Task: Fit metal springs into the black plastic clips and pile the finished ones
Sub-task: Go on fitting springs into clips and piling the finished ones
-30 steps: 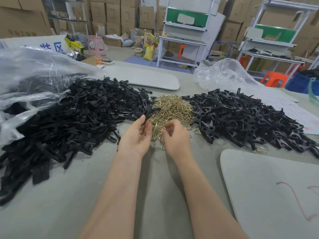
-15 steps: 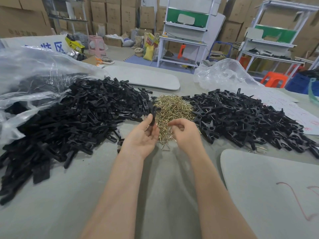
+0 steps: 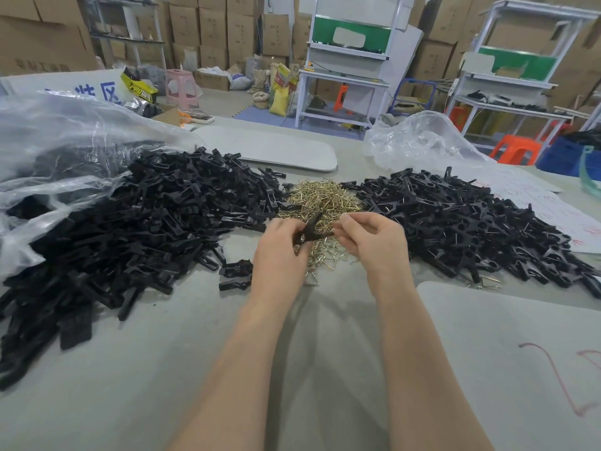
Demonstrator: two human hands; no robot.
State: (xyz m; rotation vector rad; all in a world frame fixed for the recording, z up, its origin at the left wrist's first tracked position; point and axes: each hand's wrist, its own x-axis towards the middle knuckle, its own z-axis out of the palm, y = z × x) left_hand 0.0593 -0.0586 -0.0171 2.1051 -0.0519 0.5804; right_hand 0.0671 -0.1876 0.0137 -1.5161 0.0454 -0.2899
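A heap of brass-coloured metal springs [image 3: 320, 198] lies in the middle of the grey table [image 3: 169, 359]. Left of it spreads a big heap of black plastic clips [image 3: 146, 219]; right of it lies another black clip pile [image 3: 471, 219]. My left hand [image 3: 279, 252] grips one black clip [image 3: 310, 227], its two legs spread in a V above the springs. My right hand [image 3: 374, 239] is pinched at that clip's right leg; whether it holds a spring is hidden by the fingers.
A clear plastic bag [image 3: 55, 148] lies at the far left, another clear bag [image 3: 419, 141] at the back right. Grey boards lie at the back [image 3: 270, 149] and front right [image 3: 520, 353]. Two loose clips [image 3: 235, 276] sit near my left wrist.
Both hands have come together over the near edge of the springs. The clip in my left hand has tipped from upright to a spread V, and my right hand now meets it.
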